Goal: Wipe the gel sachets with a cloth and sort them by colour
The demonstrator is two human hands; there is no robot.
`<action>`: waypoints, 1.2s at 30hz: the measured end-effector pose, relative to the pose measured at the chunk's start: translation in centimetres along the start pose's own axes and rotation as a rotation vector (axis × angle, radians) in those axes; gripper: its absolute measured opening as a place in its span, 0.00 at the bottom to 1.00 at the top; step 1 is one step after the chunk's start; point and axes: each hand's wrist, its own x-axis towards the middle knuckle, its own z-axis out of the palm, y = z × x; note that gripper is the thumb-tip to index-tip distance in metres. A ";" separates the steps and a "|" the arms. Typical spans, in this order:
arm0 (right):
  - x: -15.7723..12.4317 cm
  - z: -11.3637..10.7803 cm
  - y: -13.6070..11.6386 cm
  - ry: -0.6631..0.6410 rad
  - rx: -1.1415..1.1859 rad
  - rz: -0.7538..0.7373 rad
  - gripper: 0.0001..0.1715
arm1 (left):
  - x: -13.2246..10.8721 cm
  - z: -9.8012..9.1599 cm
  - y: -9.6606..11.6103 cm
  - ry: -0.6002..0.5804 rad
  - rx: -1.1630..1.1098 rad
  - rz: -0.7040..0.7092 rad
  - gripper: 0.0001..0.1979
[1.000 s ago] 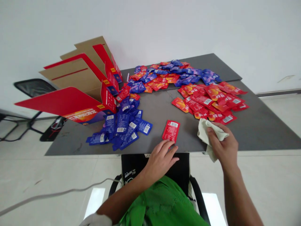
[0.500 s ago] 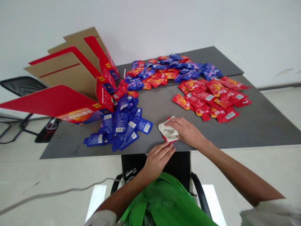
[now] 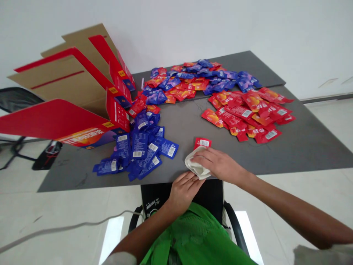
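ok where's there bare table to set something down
Bare gray tabletop shows between the blue packets and the red pile, and right of that pile. Mixed packets crowd the back, boxes the left, and the left hand, right hand and cloth the front middle.

This looks like a simple workroom or office: a grey table (image 3: 182, 121) carries open cartons (image 3: 55, 119) and heaped sachets (image 3: 239, 111). Behind the table is a white wall (image 3: 193, 29); below it, pale tiled floor (image 3: 68, 206)
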 end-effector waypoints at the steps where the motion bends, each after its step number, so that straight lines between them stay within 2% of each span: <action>1: 0.0 0.4 0.2 -0.018 0.001 -0.003 0.26 | 0.1 0.0 0.0 0.005 -0.005 0.001 0.16; 4: 1.2 0.6 3.1 -0.011 -0.041 0.087 0.28 | 0.2 -0.1 0.0 0.009 -0.011 0.011 0.16; 8: 3.6 -1.5 7.4 0.055 -0.161 0.219 0.25 | 0.3 -0.2 0.0 0.024 -0.015 0.002 0.16; 10: 3.9 -2.5 7.4 0.154 -0.197 0.237 0.24 | 0.4 -0.1 0.1 0.027 -0.022 -0.006 0.16; 13: 2.8 -2.7 4.3 0.236 -0.160 0.178 0.27 | 0.4 0.0 0.1 0.047 -0.036 -0.009 0.15; 16: 0.9 -1.3 0.6 0.066 -0.072 0.033 0.26 | 0.4 0.2 0.1 0.057 -0.041 -0.024 0.14; 18: 0.4 -0.1 -0.2 -0.017 -0.026 -0.023 0.25 | 0.4 0.2 0.1 0.053 -0.041 -0.037 0.14; 20: 0.7 0.5 0.9 -0.031 -0.013 0.004 0.27 | 0.4 0.2 0.1 0.050 -0.046 -0.030 0.14; 22: 1.9 0.3 3.4 -0.019 -0.047 0.085 0.28 | 0.4 0.1 0.1 0.054 -0.052 -0.017 0.14; 25: 3.8 -1.4 6.9 0.036 -0.141 0.197 0.25 | 0.4 0.1 0.1 0.064 -0.053 -0.020 0.15; 27: 4.3 -2.7 7.4 0.142 -0.183 0.225 0.25 | 0.4 0.1 0.1 0.070 -0.052 -0.028 0.15; 30: 3.3 -3.6 4.8 0.266 -0.163 0.159 0.27 | 0.4 0.2 0.1 0.080 -0.060 -0.023 0.14; 31: 2.6 -3.4 3.5 0.245 -0.136 0.108 0.28 | 0.4 0.2 0.1 0.078 -0.062 -0.023 0.13; 34: 0.7 -1.8 0.0 0.063 -0.057 -0.048 0.27 | 0.6 0.2 0.1 0.062 -0.067 -0.038 0.12; 36: 0.1 -0.5 -0.3 -0.005 -0.018 -0.077 0.27 | 0.7 0.1 0.1 0.070 -0.081 -0.042 0.11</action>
